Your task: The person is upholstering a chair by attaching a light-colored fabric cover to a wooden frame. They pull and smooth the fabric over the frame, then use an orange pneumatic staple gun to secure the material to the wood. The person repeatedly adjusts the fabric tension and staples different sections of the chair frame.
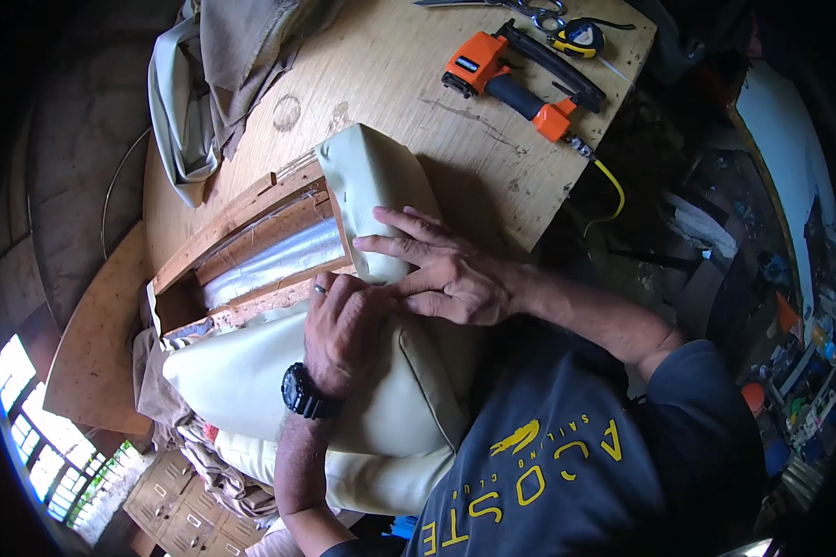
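Note:
A piece of furniture with a wooden frame (223,227) and cream, leather-like upholstery (241,367) rests tilted against the table. Silvery sheeting (274,265) shows inside the frame's open underside. My left hand (339,325), with a ring and a black watch, has its fingers bent and pressed together on the cover's edge, at the near corner of the frame. Right beside it, my right hand (446,278) lies on the cream cover with its fingers spread; its thumb side meets my left fingers. The cover's edge under the fingertips is partly hidden.
On the wooden table (381,74) lie an orange and black staple gun (515,79) with a yellow air hose (613,190), a tape measure (578,37) and scissors (543,13). Cream material (178,111) and brown cloth (246,56) hang at the far left. Clutter covers the right side.

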### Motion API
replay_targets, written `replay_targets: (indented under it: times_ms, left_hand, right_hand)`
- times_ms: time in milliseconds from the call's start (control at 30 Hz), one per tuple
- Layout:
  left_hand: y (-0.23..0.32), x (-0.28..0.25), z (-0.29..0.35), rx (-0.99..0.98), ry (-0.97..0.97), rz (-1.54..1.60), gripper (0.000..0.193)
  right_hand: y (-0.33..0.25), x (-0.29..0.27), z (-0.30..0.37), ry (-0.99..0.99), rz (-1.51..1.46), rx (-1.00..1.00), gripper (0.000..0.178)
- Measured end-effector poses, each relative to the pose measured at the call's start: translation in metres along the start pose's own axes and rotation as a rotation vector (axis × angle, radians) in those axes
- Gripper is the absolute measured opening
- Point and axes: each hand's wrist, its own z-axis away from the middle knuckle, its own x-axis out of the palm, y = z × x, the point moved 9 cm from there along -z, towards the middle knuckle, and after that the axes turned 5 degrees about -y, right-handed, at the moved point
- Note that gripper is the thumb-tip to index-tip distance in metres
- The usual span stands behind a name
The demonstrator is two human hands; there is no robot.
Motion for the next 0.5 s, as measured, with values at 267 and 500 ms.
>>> replay_targets:
  times_ms: [267, 500]
  left_hand:
    - [-0.013, 0.010, -0.009, -0.051, -0.090, 0.067, 0.022]
    - [-0.009, 0.013, -0.008, -0.030, -0.035, 0.049, 0.016]
  right_hand:
    - [0.045, -0.010, 0.040, 0.526, -0.756, 0.192, 0.039]
    - [0.024, 0.004, 0.019, 0.413, -0.141, 0.218, 0.079]
